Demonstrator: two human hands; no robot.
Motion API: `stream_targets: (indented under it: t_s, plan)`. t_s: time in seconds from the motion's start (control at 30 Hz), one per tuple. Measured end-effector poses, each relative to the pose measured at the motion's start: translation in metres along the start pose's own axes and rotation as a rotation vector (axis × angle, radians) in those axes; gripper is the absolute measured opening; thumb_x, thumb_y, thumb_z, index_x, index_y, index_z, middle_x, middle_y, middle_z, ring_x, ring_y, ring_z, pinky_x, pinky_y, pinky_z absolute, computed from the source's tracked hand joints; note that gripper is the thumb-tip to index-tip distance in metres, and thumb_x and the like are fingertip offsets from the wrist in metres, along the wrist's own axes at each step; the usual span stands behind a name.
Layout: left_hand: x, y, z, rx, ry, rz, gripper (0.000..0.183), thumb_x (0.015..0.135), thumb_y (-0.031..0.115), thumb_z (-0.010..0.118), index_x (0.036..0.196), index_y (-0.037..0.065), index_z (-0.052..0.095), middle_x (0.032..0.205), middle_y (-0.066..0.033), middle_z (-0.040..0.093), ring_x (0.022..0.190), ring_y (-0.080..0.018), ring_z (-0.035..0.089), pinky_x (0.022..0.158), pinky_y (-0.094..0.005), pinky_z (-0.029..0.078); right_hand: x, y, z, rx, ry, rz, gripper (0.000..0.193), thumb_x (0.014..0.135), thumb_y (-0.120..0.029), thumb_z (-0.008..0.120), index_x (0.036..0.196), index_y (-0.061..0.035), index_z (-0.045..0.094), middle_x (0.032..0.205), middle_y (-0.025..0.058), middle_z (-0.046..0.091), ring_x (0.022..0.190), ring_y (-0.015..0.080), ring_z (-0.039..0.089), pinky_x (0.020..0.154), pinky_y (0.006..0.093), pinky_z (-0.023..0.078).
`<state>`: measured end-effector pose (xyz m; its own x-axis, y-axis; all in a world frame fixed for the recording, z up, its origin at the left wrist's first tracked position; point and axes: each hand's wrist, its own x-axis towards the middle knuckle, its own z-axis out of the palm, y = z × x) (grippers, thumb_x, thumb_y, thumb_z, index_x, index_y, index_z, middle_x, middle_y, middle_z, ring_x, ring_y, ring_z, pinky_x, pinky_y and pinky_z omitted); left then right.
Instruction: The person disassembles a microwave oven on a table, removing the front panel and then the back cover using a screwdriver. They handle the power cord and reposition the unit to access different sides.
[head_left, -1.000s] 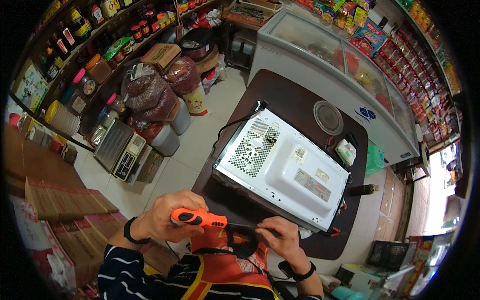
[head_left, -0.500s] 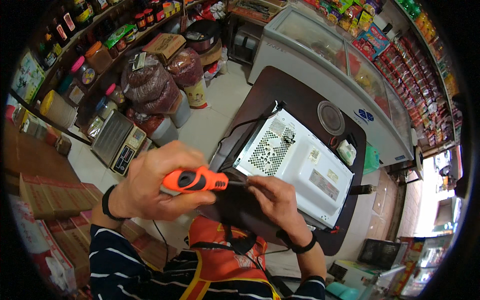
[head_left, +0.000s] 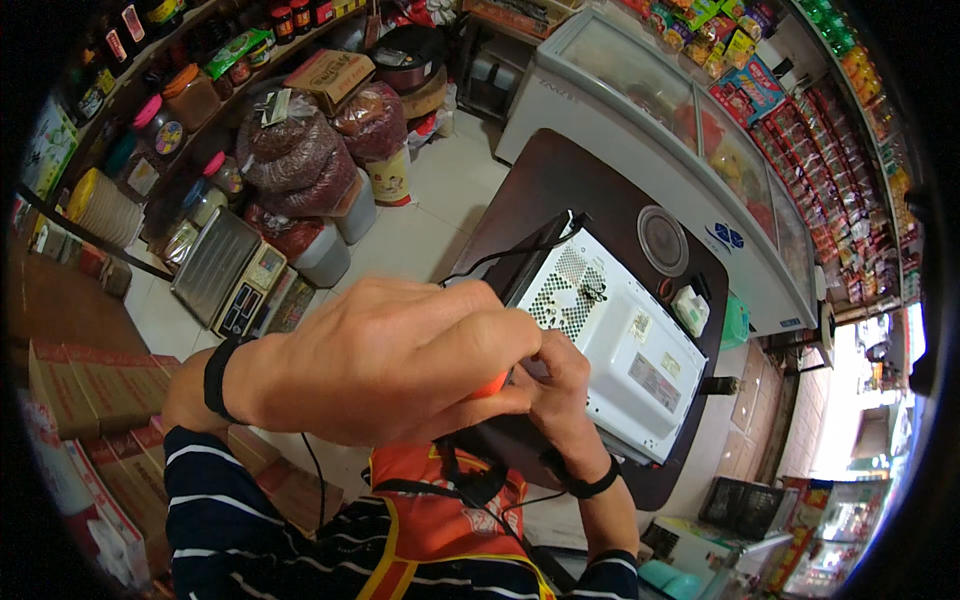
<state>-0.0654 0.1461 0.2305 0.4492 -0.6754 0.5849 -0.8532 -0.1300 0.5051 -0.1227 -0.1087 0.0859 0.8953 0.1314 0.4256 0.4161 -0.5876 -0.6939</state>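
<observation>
My left hand (head_left: pixel 400 365) is closed around an orange-and-black tool handle (head_left: pixel 491 386), shaped like a screwdriver's. Only a small orange patch shows between the fingers, and no shaft can be seen. My right hand (head_left: pixel 560 390) is right beside it, fingers curled in near the left fingertips; what they pinch, if anything, is hidden. Both hands are at the near left end of a white metal microwave oven (head_left: pixel 610 335), which lies on a dark table (head_left: pixel 565 175) with vent holes and labels upward. A black power cord (head_left: pixel 515 243) runs from its far left corner.
A round grey plate (head_left: pixel 662 240) and a white crumpled item (head_left: pixel 690 310) lie on the table beyond the oven. Behind stands a glass-topped chest freezer (head_left: pixel 640 150). A scale (head_left: pixel 235 285), bulging sacks (head_left: pixel 290 160) and cardboard boxes (head_left: pixel 95 385) line the left.
My left hand has moved right with the orange-and-black handle, turning so the hand covers most of it. My right fingers have curled in, and the two hands now meet.
</observation>
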Motion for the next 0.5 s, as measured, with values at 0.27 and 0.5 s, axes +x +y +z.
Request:
stream_targets:
  t_s: [0.27,0.5]
  plan:
    - [-0.003,-0.007,0.007,-0.024,-0.013,-0.029,0.044,0.085,0.013,0.087,0.120,0.007,0.060,0.094,-0.0099,0.066,0.073,-0.0326,0.069,0.060,-0.0407,0.053,0.000,0.003,0.015,-0.006,0.022,0.035,0.045,0.081,0.000,0.089,0.123,-0.0055,0.076,0.092,0.0066,0.078,0.083,0.0246,0.073,0.072,0.0365,0.060]
    - [0.013,-0.008,0.010,-0.013,-0.038,-0.049,0.038,0.089,0.010,0.082,0.120,0.006,0.060,0.092,-0.0115,0.065,0.073,-0.0353,0.069,0.058,-0.0424,0.053,-0.002,0.011,0.015,0.023,0.019,0.016,0.046,0.080,-0.002,0.090,0.123,-0.0058,0.075,0.092,0.0076,0.078,0.084,0.0263,0.072,0.071,0.0382,0.060]
